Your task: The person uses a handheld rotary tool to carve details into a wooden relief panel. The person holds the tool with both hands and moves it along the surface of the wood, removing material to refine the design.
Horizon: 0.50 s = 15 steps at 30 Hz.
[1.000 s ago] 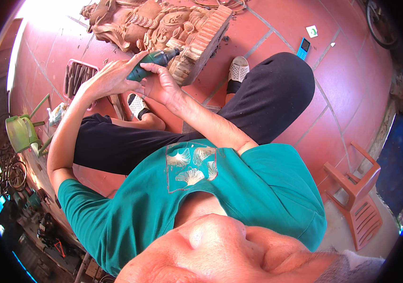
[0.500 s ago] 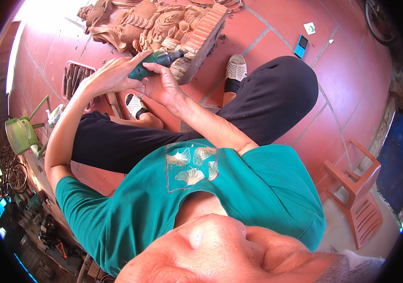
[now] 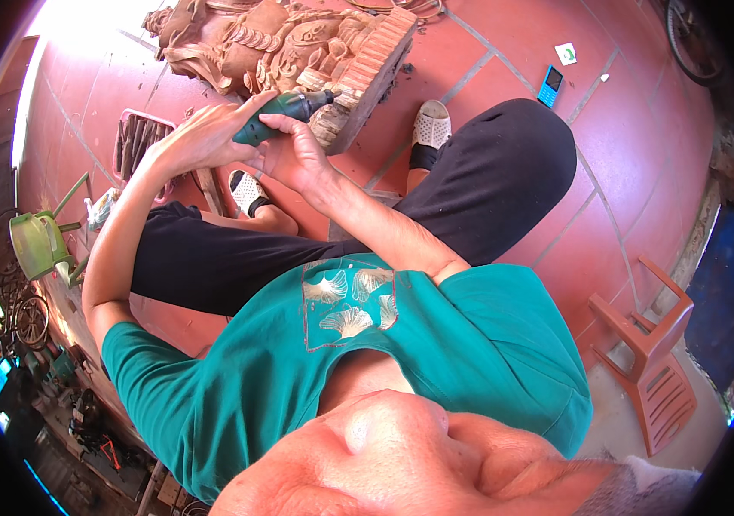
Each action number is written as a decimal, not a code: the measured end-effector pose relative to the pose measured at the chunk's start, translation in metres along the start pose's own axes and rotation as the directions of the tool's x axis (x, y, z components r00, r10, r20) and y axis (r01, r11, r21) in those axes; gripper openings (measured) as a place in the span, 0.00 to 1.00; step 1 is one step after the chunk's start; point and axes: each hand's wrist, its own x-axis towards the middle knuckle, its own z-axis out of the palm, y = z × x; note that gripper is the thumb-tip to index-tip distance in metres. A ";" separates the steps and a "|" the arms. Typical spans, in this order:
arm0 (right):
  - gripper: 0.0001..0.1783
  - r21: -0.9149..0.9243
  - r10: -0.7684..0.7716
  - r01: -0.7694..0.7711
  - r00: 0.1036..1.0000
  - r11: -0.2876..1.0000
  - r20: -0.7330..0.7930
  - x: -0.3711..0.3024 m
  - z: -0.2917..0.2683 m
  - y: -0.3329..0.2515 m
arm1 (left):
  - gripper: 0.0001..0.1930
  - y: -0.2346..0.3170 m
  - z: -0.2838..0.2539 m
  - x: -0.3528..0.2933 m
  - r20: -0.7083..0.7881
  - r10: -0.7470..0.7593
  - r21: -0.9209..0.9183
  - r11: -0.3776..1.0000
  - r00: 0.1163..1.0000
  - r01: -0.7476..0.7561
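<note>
I hold a dark green handheld rotary power tool (image 3: 291,109) in both hands, its narrow black nose pointing right. My left hand (image 3: 202,138) is closed round its rear end, thumb stretched along the far side. My right hand (image 3: 300,159) grips it from the near side, thumb laid over the body; most of its fingers are hidden. Just beyond lies a brown wood carving (image 3: 277,43) with rounded relief forms and a ridged base. The tool's nose is close to the base's near end; whether it touches, I cannot tell.
A pink basket of slim carving tools (image 3: 137,144) sits left on red floor tiles (image 3: 504,52). A blue mobile phone (image 3: 549,86) and small white card (image 3: 565,53) lie at far right. A green plastic stool (image 3: 39,247) is at left, an orange-brown plastic chair (image 3: 655,344) at right.
Both hands and the tool have stayed almost still. My bent right knee has shifted very slightly left.
</note>
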 end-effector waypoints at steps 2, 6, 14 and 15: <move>0.19 -0.012 0.008 -0.008 1.000 1.000 0.001 0.001 0.001 0.001 | 0.51 -0.003 0.002 -0.003 -0.034 0.023 0.010 1.000 0.999 -0.023; 0.18 -0.020 0.020 -0.020 1.000 1.000 0.005 0.004 0.000 0.003 | 0.50 0.004 -0.004 -0.008 0.023 -0.059 -0.050 0.997 0.998 0.060; 0.17 -0.032 0.040 -0.040 0.999 0.999 -0.002 0.009 0.001 0.005 | 0.49 -0.001 0.002 -0.014 -0.023 -0.088 -0.028 0.996 0.996 0.087; 0.17 -0.032 0.037 -0.037 0.999 0.999 -0.005 0.009 0.001 0.005 | 0.49 -0.001 0.002 -0.015 -0.020 -0.085 -0.038 0.996 0.996 0.085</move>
